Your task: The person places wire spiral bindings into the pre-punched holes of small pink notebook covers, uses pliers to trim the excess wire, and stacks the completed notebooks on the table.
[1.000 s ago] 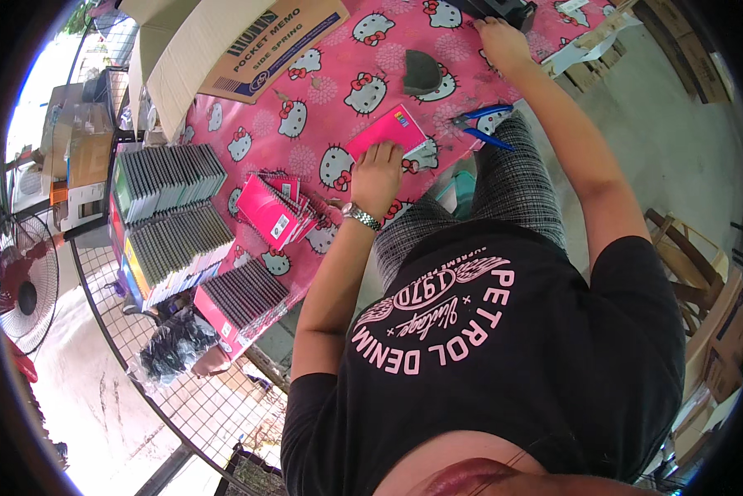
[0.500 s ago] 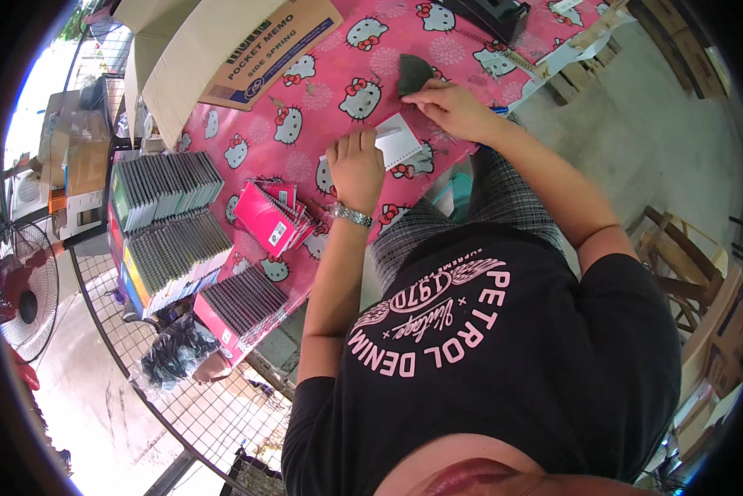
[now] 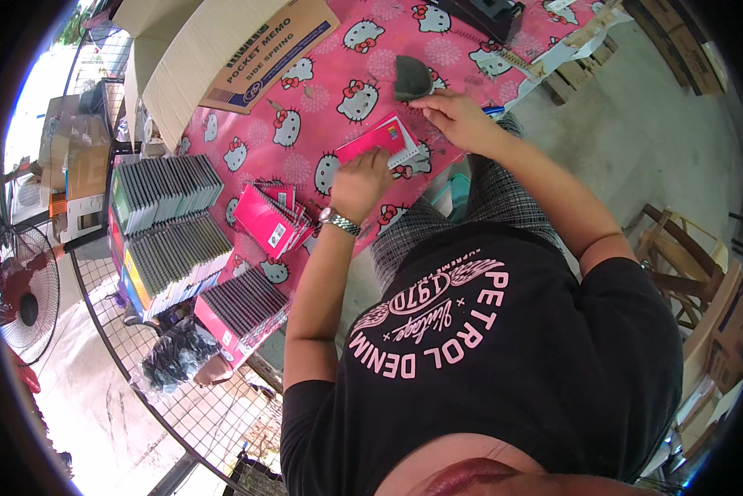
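A small pink spiral notebook (image 3: pixel 375 140) lies on the table in front of me, its cover uppermost and some white page showing at its right edge. My left hand (image 3: pixel 361 182), with a metal watch at the wrist, has its fingers curled over the notebook's near left edge. To the right of the notebook is my right hand (image 3: pixel 458 120), fingers bent and drawn together; whether they hold something small cannot be made out. Just beyond those fingertips sits a dark grey half-round piece (image 3: pixel 413 78). Left of my left hand is a loose pile of pink notebooks (image 3: pixel 272 219).
Stacked spiral notebooks (image 3: pixel 177 252) line the table's left side, with a pink-covered row (image 3: pixel 239 306) nearer. An open cardboard box (image 3: pixel 260 62) stands at the far left, a black object (image 3: pixel 491 16) at the far right. A blue item (image 3: pixel 493 112) lies by the right edge. A fan (image 3: pixel 28 306) stands left.
The notebook showed a white page before; now its pink cover faces up. My left hand has moved slightly down and stays by the notebook. My right hand has shifted slightly right.
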Demonstrator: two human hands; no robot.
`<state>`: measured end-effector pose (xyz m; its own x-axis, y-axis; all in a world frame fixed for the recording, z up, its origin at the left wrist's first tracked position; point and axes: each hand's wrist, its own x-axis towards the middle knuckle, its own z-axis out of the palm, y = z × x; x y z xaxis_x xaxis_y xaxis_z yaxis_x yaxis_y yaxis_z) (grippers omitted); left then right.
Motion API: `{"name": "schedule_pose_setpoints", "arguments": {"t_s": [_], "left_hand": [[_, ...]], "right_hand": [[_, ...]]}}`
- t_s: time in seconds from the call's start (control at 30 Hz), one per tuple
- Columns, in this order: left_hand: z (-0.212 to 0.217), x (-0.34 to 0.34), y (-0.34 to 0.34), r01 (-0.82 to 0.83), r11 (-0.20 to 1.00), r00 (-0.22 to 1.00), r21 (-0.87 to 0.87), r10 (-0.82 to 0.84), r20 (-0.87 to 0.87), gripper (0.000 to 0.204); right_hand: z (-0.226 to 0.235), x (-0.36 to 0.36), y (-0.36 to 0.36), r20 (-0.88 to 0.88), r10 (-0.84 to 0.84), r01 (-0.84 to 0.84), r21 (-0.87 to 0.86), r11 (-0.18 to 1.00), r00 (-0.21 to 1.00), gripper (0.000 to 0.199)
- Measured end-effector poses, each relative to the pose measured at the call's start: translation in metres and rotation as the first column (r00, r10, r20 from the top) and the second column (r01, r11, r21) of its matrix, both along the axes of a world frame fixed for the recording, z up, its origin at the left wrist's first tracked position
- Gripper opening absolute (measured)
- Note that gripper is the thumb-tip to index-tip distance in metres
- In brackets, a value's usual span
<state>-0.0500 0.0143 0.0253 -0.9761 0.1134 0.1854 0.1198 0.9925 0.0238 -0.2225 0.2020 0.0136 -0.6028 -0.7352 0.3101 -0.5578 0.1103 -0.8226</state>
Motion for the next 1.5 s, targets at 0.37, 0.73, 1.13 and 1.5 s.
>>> {"name": "schedule_pose_setpoints", "arguments": {"t_s": [0.37,0.73,1.13,1.5], "left_hand": [[-0.025,0.007,0.032,-0.091,0.973,0.985,-0.214,0.056,-0.162,0.036],[0.019,-0.017,-0.004,-0.11,0.99,0.993,-0.091,0.105,-0.059,0.03],[-0.007,-0.039,-0.004,-0.24,0.971,0.942,-0.002,0.233,-0.242,0.025],[0.012,-0.022,0.015,-0.132,0.98,0.975,0.15,0.156,-0.157,0.02]], "right_hand": [[0.004,0.032,0.005,0.357,-0.118,0.09,0.096,0.991,0.927,0.029],[0.001,0.045,-0.001,0.531,-0.115,0.096,0.063,0.993,0.839,0.034],[0.005,0.072,-0.034,0.797,0.055,-0.083,-0.006,0.997,0.602,0.059],[0.022,0.011,-0.012,0.116,0.177,-0.183,0.044,0.982,0.977,0.027]]}}
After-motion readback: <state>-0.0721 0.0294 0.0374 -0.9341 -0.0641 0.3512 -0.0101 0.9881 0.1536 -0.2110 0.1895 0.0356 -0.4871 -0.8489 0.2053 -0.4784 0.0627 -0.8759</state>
